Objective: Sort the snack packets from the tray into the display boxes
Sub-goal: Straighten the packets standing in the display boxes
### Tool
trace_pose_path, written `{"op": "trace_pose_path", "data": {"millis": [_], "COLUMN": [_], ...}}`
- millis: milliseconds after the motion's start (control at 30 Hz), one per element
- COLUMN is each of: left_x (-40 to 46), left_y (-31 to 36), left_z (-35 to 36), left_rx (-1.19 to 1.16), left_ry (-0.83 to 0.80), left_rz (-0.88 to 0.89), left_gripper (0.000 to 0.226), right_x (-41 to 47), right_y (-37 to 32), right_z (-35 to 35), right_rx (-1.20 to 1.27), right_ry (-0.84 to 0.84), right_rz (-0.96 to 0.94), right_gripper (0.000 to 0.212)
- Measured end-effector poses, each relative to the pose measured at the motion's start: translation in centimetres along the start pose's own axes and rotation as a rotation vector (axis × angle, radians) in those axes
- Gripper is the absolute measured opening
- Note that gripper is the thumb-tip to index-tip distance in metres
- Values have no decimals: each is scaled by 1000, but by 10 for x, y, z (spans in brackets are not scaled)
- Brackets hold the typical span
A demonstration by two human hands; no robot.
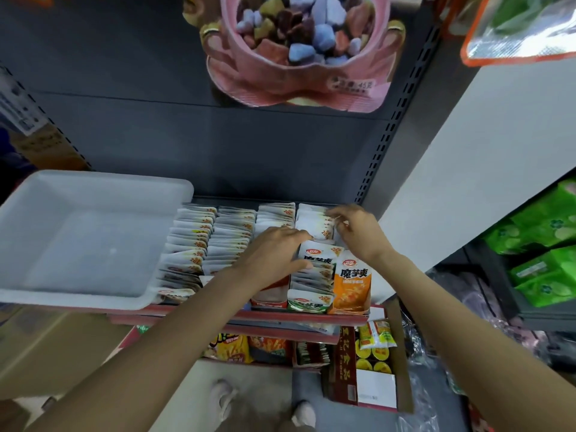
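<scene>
We see a dark metal shelf (pixel 187 145) filling the far side. On its near ledge sits a pale plastic tray (pixel 78 235), left, bare inside as far as we can tell. Just right of the tray stand four rows of display boxes (pixel 271 302) packed with white snack packets (pixel 193 241) on edge. A big pink bag of coloured candy (pixel 299 48) hangs above, far centre. Green packs (pixel 542 244) stack on a shelf at the right. A brown carton (pixel 367 366) with yellow packets sits low, near right, below the ledge.

Left hand (pixel 274 257) lies over the third row, fingers curled onto an upright white packet (pixel 316 255) in the rightmost row, thumb against its near side, so we call it gripping that packet. An orange packet (pixel 353 282) stands just right of it, touching. Right hand (pixel 358 229) is at the far end of the rightmost row, fingertips pinching the top edges of the packets there.
</scene>
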State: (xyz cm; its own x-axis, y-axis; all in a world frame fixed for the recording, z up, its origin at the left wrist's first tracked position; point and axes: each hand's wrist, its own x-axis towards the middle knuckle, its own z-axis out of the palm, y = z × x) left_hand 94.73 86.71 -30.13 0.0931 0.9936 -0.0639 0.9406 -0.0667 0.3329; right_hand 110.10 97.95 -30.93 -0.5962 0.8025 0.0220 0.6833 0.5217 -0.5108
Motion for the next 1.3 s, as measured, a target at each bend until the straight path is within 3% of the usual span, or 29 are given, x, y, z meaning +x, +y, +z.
{"op": "trace_pose_path", "data": {"millis": [233, 367, 567, 700, 867, 967, 1000, 1067, 1200, 1300], "left_x": [3, 3, 7, 7, 5, 4, 4, 4, 0, -5], "left_y": [-1, -4, 1, 3, 3, 3, 3, 4, 4, 4], "left_z": [2, 6, 5, 0, 1, 1, 1, 1, 1, 3], "left_rx": [47, 90, 82, 88, 68, 71, 72, 72, 107, 111], "left_ry": [14, 25, -10, 15, 17, 18, 14, 8, 3, 3], "left_rz": [27, 47, 74, 73, 84, 81, 76, 71, 102, 106], "left_gripper": [47, 42, 41, 30, 30, 31, 31, 32, 34, 38], "right_x": [11, 11, -2, -1, 5, 21, 27, 34, 27, 14], "right_y": [-4, 2, 13, 15, 10, 7, 6, 1, -9, -1], "right_z": [9, 5, -1, -2, -1, 1, 2, 6, 8, 13], "right_rx": [-196, -88, 26, 66, 166, 114, 43, -116, -340, -378], "right_ry": [-14, -21, -64, -122, 141, -14, -81, -113, 91, 282], "right_rz": [30, -91, -191, -190, -64, 2, 19, 19, -176, -314], "right_gripper": [21, 5, 16, 5, 19, 47, 49, 31, 7, 17]}}
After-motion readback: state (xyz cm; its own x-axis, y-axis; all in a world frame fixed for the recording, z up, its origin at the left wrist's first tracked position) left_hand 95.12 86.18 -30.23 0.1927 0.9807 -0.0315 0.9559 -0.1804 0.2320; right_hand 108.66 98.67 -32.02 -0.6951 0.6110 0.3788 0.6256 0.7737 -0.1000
